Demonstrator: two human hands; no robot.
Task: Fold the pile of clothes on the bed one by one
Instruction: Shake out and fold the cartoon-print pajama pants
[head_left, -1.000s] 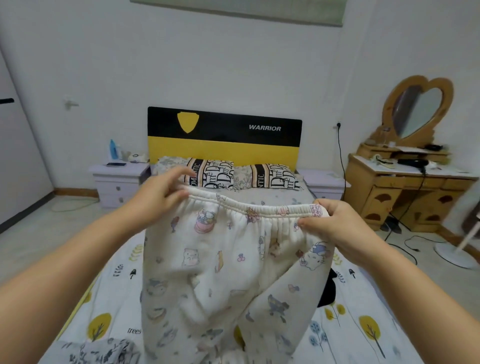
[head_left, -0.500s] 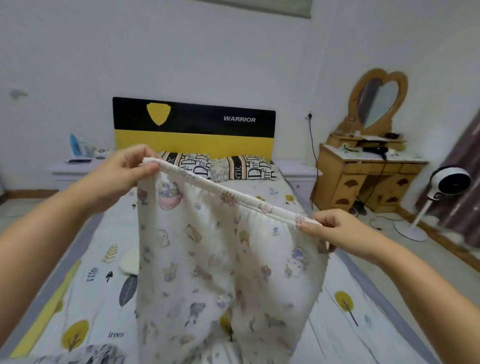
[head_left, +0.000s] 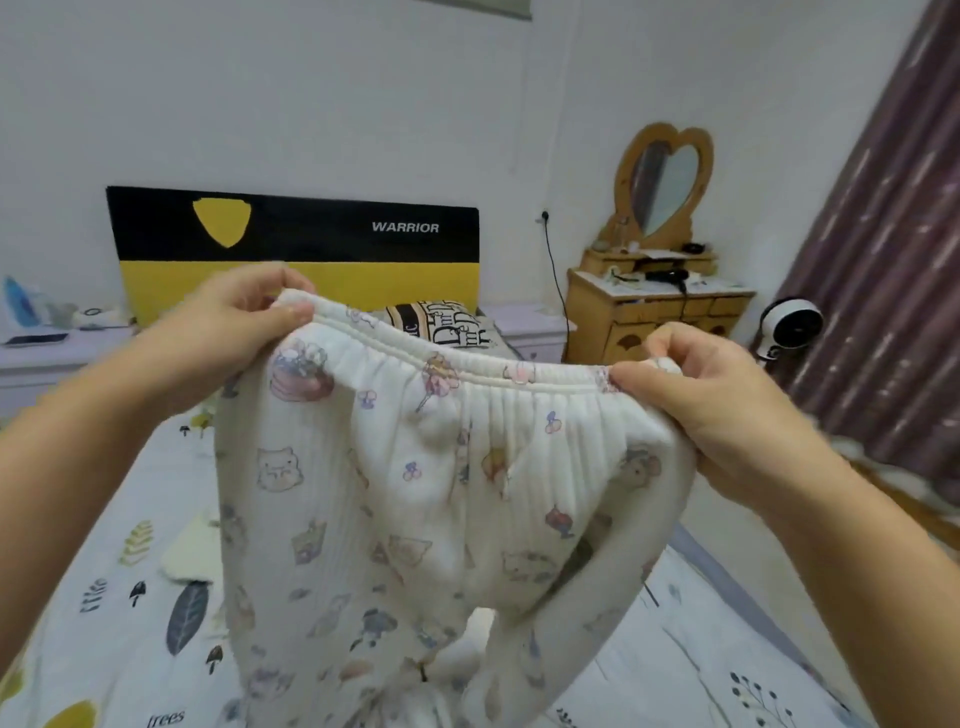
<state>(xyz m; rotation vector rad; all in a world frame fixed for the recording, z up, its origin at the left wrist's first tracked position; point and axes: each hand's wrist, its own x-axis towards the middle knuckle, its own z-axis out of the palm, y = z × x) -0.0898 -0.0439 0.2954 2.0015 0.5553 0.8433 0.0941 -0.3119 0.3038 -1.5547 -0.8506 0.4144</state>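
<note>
White pyjama trousers (head_left: 415, 509) printed with small cartoon animals hang in the air in front of me, above the bed (head_left: 124, 597). My left hand (head_left: 228, 327) pinches the left end of the elastic waistband. My right hand (head_left: 711, 395) grips the right end, fingers curled over the band. The waistband stretches between both hands and sags slightly in the middle. Both legs drop down out of the bottom of the view. A small pale cloth (head_left: 189, 553) lies on the sheet behind the trousers at the left.
The bed has a leaf-print sheet, a black and yellow headboard (head_left: 291, 244) and patterned pillows (head_left: 441, 325). A white nightstand (head_left: 57, 353) stands at the left, a wooden dresser (head_left: 654, 317) with a heart mirror at the right, then a white fan (head_left: 789, 327) and a purple curtain (head_left: 883, 270).
The view has swung to the right, bringing the fan and curtain in. The trousers are now closer and raised, and the waistband is pulled wider between my hands.
</note>
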